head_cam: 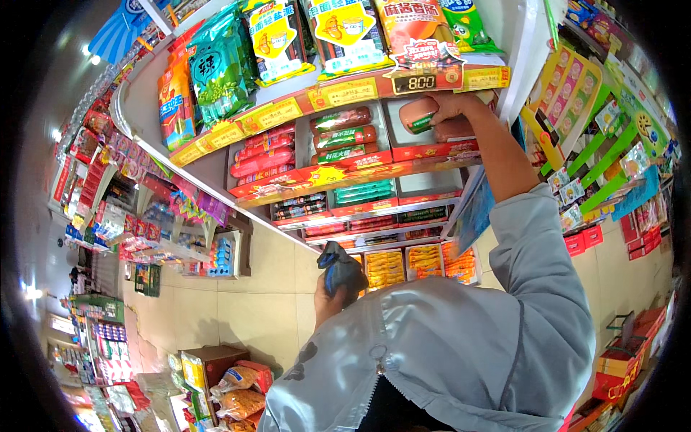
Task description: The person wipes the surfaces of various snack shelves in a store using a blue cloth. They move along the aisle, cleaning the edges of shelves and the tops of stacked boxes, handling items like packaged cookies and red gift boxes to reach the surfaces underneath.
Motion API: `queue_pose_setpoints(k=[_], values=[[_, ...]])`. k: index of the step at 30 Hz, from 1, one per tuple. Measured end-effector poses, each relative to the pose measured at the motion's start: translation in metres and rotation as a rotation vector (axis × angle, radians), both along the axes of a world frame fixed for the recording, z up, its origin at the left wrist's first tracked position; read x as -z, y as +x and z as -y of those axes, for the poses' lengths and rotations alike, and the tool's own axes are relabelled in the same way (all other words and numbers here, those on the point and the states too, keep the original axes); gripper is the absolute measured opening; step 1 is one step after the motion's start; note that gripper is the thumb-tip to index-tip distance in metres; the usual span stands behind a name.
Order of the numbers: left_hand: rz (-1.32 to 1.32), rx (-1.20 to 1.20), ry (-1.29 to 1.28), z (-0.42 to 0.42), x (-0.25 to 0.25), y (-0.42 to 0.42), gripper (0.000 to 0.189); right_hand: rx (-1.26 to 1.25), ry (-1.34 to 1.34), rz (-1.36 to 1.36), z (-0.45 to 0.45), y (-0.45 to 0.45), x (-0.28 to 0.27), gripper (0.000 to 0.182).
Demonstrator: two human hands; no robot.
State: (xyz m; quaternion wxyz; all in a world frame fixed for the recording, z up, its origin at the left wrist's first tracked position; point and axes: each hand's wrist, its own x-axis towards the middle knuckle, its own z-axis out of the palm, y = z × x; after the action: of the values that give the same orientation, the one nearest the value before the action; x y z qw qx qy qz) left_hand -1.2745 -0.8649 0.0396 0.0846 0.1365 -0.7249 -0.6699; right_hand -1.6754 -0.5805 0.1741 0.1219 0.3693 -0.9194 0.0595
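My right hand (451,106) reaches into the right box of a shop shelf and grips the end of a thick ham sausage (418,114) with a green label. Another reddish-brown sausage (453,131) lies under the hand. In the box beside it, several wrapped sausages with green labels (345,138) are stacked, and red-wrapped ones (264,159) fill the box further left. Low in front of my body, my left hand (330,297) is closed around a bunched dark grey and blue cloth (344,272).
Above hangs a shelf edge with price labels (345,93) and bagged sausages (218,70). Below are more box rows (364,193) and trays of orange-wrapped sausages (385,269). Hanging goods (610,119) flank the right; a carton with snack bags (237,402) stands at the lower left.
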Motion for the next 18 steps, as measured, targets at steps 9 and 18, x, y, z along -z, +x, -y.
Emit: queue_pose_setpoints(k=[9, 18], values=[[-0.116, 0.088, -0.041, 0.011, 0.038, 0.002, 0.043, 0.05, -0.043, 0.601, 0.024, 0.02, -0.008, 0.073], [-0.112, 0.094, -0.136, 0.014, 0.035, 0.004, 0.041, 0.091, 0.069, 0.322, -0.001, 0.053, -0.04, 0.066]])
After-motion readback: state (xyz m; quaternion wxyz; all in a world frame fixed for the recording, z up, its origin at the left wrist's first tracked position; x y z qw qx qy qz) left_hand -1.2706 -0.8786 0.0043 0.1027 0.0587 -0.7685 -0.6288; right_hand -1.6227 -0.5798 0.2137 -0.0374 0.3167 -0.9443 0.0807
